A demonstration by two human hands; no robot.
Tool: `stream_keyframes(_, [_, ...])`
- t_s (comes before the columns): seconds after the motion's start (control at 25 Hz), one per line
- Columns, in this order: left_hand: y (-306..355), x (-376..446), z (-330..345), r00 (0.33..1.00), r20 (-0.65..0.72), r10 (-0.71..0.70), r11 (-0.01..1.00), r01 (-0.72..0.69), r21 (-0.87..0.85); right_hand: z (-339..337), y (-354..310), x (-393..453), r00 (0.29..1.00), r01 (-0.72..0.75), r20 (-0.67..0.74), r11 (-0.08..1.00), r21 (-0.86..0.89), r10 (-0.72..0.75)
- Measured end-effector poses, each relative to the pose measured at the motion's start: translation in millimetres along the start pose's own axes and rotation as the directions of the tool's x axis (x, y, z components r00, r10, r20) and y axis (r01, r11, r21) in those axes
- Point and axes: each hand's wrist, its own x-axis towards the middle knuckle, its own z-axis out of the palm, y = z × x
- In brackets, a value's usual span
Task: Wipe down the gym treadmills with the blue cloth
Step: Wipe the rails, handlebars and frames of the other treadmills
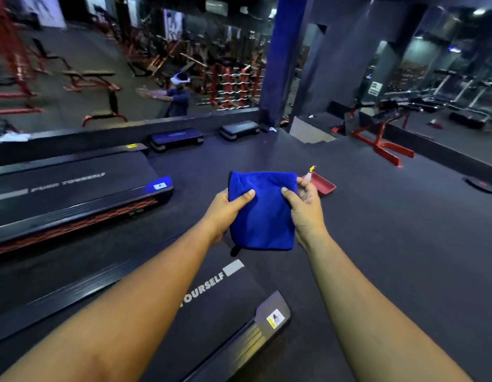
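A folded blue cloth [262,213] is held up in front of me, above the floor. My left hand [225,210] grips its left edge, thumb across the front. My right hand [305,210] grips its right edge, thumb on the front and fingers behind. Below my arms lies the rear end of one treadmill [220,304], its black belt printed with white letters. A second treadmill [73,194] lies to the left, with red side trim and a lit blue corner.
A red tray [323,186] with a small spray bottle [309,173] sits on the dark floor just beyond my right hand. Two step platforms [178,139] stand by a low wall. A person [175,97] stands beyond it. Red benches and racks fill the background.
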Motion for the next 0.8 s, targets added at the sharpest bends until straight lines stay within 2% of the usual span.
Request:
stream_keyframes(0.16, [25,27,-41,0.981,-0.179,0.075,0.997,-0.075,0.005,62,-5,51,0.98,0.01,0.2,1.0,0.025,-0.014])
stream_keyframes(0.4, [30,58,-140,0.871,-0.474,0.13,0.991,-0.132,0.03,185,37,123,0.867,0.015,0.498,1.0,-0.024,-0.001])
stream_keyframes(0.52, [22,77,-192,0.763,-0.627,0.156,0.986,-0.159,0.052,253,70,158,0.781,-0.002,0.624,0.999,-0.033,0.022])
stream_keyframes(0.56, [22,84,-211,0.705,-0.692,0.159,0.985,-0.16,0.064,280,83,171,0.735,-0.02,0.678,0.999,-0.032,0.037])
stream_keyframes(0.72, [50,98,-262,0.471,-0.874,0.117,0.99,-0.13,0.062,381,100,209,0.513,-0.074,0.848,0.991,-0.109,0.131])
stream_keyframes(0.8, [73,97,-274,0.338,-0.935,0.104,0.992,-0.108,0.071,422,91,221,0.378,-0.024,0.914,0.988,-0.153,0.15])
